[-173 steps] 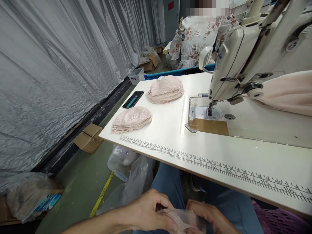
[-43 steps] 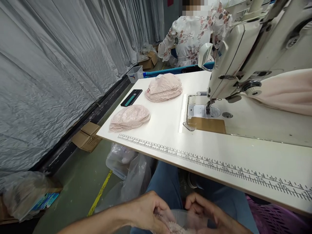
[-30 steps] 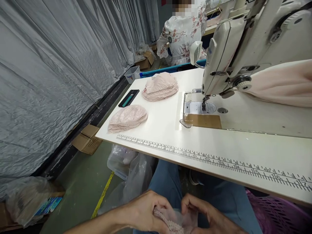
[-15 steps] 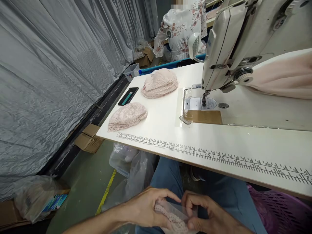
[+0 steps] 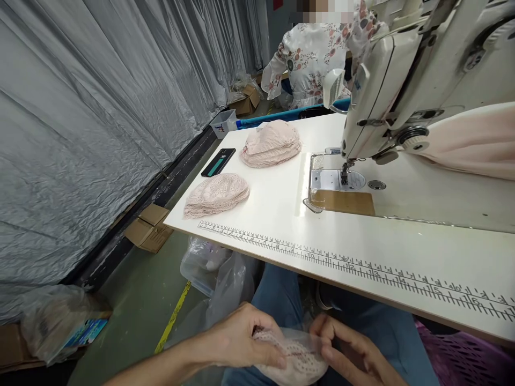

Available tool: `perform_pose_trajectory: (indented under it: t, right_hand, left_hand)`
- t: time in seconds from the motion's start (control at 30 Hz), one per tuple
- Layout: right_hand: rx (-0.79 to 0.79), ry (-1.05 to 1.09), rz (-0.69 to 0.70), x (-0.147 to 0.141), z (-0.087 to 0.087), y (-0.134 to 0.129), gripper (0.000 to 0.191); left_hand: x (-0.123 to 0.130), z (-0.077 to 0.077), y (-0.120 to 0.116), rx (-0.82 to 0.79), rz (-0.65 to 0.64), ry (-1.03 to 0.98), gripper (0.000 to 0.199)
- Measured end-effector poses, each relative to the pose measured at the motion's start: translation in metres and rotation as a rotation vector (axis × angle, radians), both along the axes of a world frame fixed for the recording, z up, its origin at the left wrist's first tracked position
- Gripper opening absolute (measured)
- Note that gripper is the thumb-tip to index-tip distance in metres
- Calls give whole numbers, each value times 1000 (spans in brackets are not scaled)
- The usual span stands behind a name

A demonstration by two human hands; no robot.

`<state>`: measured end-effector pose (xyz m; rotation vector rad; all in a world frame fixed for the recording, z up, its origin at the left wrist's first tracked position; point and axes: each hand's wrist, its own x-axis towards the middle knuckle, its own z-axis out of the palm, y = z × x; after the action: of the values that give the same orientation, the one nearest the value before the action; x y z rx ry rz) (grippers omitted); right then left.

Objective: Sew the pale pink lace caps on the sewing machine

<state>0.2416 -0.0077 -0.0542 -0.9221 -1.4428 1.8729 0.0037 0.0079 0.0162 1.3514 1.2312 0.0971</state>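
Over my lap, below the table's front edge, my left hand is closed around one side of a pale pink lace fabric piece, thumb on top. My right hand pinches the sheer edge of the same piece at its right end. The lace looks rounded and cupped, with a reddish line across its middle. Two stacks of similar fabric lie on the white table: a lace stack near the left corner and a smoother pink stack behind it.
A sewing machine stands on the right of the table, pink cloth behind its needle. A dark phone lies between stacks and left edge. A purple basket is at lower right. Across the table is a person in a floral top.
The lace piece has been turned and spread, so more of its rounded face shows. My right hand has shifted slightly right along its edge. The whole view has tilted a little.
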Motion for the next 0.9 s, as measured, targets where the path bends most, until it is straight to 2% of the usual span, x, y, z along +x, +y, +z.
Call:
perform_pose_trajectory:
  t: [0.23,0.5,0.63,0.9]
  right_hand:
    - [-107,-30,158,-15,-1,-2,41]
    - [-136,22,179,-21,-12,1,40]
    - [-139,71,201,-18,-13,1,41]
    - [-153,138,209,-31,-19,2,43]
  left_hand:
    - [1,3,-2,51,-14,-60,35]
    - [4,8,-2,-66,71,-125,58]
    - [6,4,-1,-87,115,-178,58]
    - [6,-1,-2,-42,105,-174,58]
